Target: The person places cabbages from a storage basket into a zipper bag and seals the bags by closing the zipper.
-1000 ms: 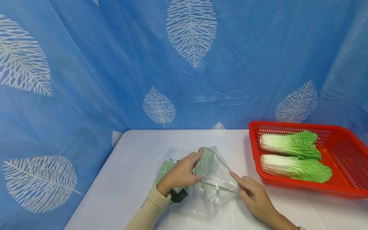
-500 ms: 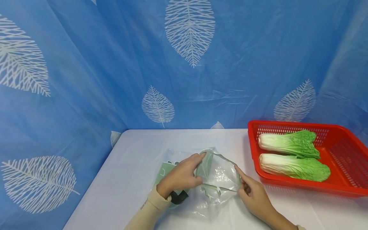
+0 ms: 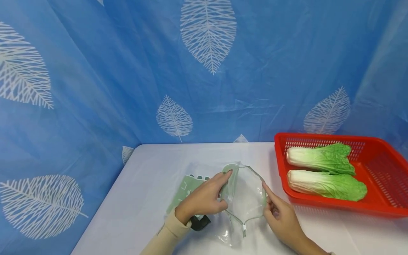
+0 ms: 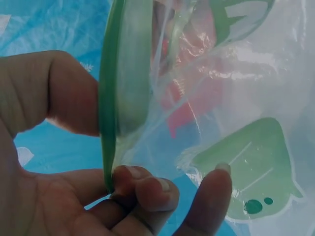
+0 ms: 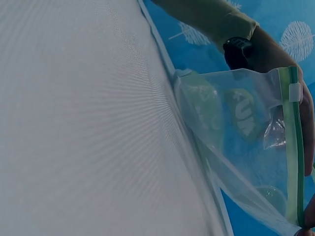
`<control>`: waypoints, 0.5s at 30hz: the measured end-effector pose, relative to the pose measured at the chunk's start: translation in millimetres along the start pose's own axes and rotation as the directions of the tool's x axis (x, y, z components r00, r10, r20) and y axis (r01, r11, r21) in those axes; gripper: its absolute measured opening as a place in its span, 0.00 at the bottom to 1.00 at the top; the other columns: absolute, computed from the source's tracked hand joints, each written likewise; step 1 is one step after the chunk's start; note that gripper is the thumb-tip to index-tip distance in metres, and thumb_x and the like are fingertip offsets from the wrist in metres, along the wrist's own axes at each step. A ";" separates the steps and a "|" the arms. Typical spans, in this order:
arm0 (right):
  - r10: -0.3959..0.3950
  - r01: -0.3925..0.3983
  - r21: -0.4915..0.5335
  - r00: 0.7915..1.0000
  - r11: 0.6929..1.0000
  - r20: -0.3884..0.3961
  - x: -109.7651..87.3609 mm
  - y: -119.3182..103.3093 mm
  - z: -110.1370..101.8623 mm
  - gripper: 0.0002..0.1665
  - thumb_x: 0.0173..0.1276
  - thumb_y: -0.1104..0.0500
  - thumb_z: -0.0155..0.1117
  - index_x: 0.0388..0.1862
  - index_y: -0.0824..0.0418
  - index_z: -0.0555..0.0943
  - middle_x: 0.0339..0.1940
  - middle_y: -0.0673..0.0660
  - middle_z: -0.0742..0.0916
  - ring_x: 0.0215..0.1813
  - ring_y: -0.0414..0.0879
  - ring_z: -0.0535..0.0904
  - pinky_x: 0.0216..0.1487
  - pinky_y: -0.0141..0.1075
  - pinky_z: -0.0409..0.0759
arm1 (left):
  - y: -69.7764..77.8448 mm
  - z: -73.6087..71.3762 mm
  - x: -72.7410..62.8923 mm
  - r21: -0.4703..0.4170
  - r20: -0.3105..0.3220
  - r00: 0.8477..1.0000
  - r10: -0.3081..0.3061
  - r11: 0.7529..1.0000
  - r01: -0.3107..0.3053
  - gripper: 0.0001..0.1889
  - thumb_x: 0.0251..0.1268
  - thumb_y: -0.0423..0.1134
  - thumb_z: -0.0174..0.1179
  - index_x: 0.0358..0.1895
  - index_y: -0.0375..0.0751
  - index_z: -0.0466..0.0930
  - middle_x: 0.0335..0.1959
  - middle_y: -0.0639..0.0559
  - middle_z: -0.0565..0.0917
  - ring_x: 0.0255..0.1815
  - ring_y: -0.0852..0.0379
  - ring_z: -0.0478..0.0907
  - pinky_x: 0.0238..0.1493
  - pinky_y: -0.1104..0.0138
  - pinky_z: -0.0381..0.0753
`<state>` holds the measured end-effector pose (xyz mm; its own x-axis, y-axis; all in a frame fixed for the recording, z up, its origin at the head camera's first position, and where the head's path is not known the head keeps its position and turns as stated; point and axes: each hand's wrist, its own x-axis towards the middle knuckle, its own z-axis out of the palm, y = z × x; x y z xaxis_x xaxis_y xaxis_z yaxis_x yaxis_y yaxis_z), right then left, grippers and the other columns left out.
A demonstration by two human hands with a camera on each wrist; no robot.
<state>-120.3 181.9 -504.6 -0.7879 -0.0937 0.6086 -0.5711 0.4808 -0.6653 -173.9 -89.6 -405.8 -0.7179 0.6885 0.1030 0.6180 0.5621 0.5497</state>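
Note:
A clear plastic slider zip bag (image 3: 249, 196) with green prints and a green zip rim lies on the table, its mouth spread wide toward the right. My left hand (image 3: 205, 198) grips the left side of the mouth, index finger along the top and thumb lower down. In the left wrist view the green rim (image 4: 109, 98) runs between thumb and fingers. The right hand (image 3: 282, 216) pinches the opposite side of the rim, index finger stretched along it. At the near corner of the mouth sits the white slider (image 3: 244, 228), also visible in the right wrist view.
To the right stands a red plastic basket (image 3: 338, 206) holding two Chinese cabbages (image 3: 328, 186). White cloth covers the table (image 3: 134, 198). A blue curtain (image 3: 261, 71) with white leaf prints hangs behind and at the left. A black strap (image 3: 200, 223) circles the left wrist.
The bag's mouth has widened from a narrow slit to a broad rounded opening. Its near rim and slider have dropped toward me, while both hands keep about the same place.

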 end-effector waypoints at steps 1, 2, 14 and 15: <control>-0.002 0.002 -0.002 1.000 1.000 0.002 0.7 -1.2 -0.2 0.45 0.53 0.80 0.60 0.74 0.65 0.73 0.33 0.45 0.78 0.30 0.35 0.74 0.28 0.27 0.73 | 0.4 -0.1 0.4 -0.002 0.000 1.000 0.005 1.000 -0.005 0.49 0.54 0.36 0.58 0.83 0.42 0.50 0.44 0.55 0.70 0.31 0.64 0.66 0.30 0.71 0.69; 0.003 -0.003 -0.001 1.000 1.000 0.002 1.2 -2.4 -0.2 0.45 0.54 0.80 0.61 0.74 0.64 0.73 0.33 0.44 0.78 0.30 0.35 0.74 0.27 0.27 0.72 | 0.5 -0.1 0.8 -0.002 -0.001 1.000 0.011 1.000 -0.011 0.49 0.54 0.36 0.58 0.83 0.42 0.50 0.42 0.56 0.70 0.30 0.64 0.66 0.30 0.71 0.69; -0.022 0.022 -0.002 0.995 1.000 0.095 9.7 -16.5 -5.2 0.47 0.60 0.69 0.74 0.78 0.58 0.68 0.29 0.42 0.74 0.27 0.34 0.71 0.25 0.27 0.71 | 1.8 3.5 3.3 -0.029 0.012 0.999 0.051 0.998 -0.051 0.48 0.56 0.35 0.60 0.83 0.38 0.50 0.35 0.57 0.68 0.27 0.65 0.64 0.28 0.73 0.68; -0.025 0.027 -0.015 0.994 1.000 0.106 11.7 -18.1 -7.8 0.47 0.60 0.69 0.74 0.79 0.58 0.68 0.29 0.42 0.74 0.26 0.33 0.71 0.26 0.27 0.71 | 2.0 3.4 3.3 -0.033 0.012 0.999 0.049 0.998 -0.049 0.48 0.56 0.35 0.60 0.83 0.39 0.49 0.35 0.57 0.69 0.27 0.65 0.64 0.28 0.72 0.68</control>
<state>-117.4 178.9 -482.0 -0.7931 -0.1975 0.5761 -0.5887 0.4913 -0.6419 -174.0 -84.6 -407.2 -0.6825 0.7210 0.1198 0.6415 0.5125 0.5708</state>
